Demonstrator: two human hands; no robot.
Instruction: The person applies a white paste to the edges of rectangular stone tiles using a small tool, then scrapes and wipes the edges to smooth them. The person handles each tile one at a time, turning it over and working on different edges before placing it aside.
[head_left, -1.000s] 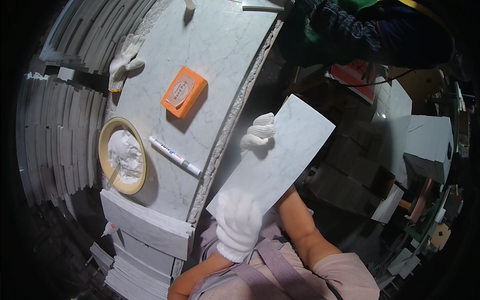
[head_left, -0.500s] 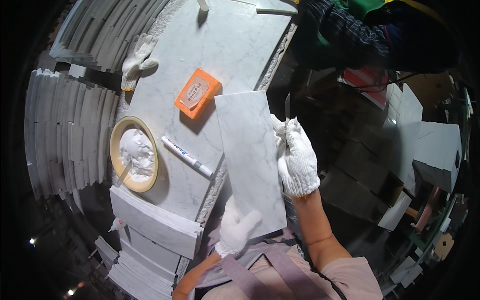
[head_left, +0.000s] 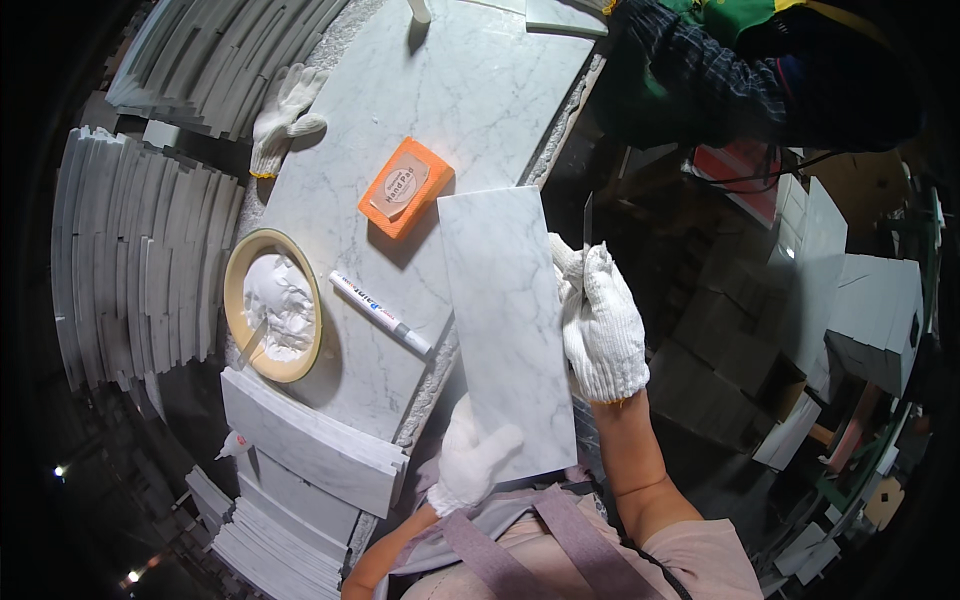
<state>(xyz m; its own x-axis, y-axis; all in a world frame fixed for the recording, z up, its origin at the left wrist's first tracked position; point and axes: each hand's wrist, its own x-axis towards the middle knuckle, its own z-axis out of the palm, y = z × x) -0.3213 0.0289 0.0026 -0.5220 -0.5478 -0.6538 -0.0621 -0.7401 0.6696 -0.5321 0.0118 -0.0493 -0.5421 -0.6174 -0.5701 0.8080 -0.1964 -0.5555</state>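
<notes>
Head view: both gloved hands hold a rectangular white marble tile (head_left: 510,330) flat and face up, lengthwise away from the person, over the near right edge of the marble worktop (head_left: 470,90). The left hand (head_left: 470,460) has its grip closed on the tile's near left corner, thumb lying on top. The right hand (head_left: 603,325) presses against the tile's right long edge, and its grip is also closed around a thin dark blade (head_left: 587,222) that stands up just beside that edge. On the worktop, just left of the tile, lies a white marker pen (head_left: 380,313); an orange hand pad (head_left: 405,187) sits near the tile's far left corner. Further left stands a round dish of white paste (head_left: 272,304), and a spare white glove (head_left: 283,112) lies at the far left edge.
</notes>
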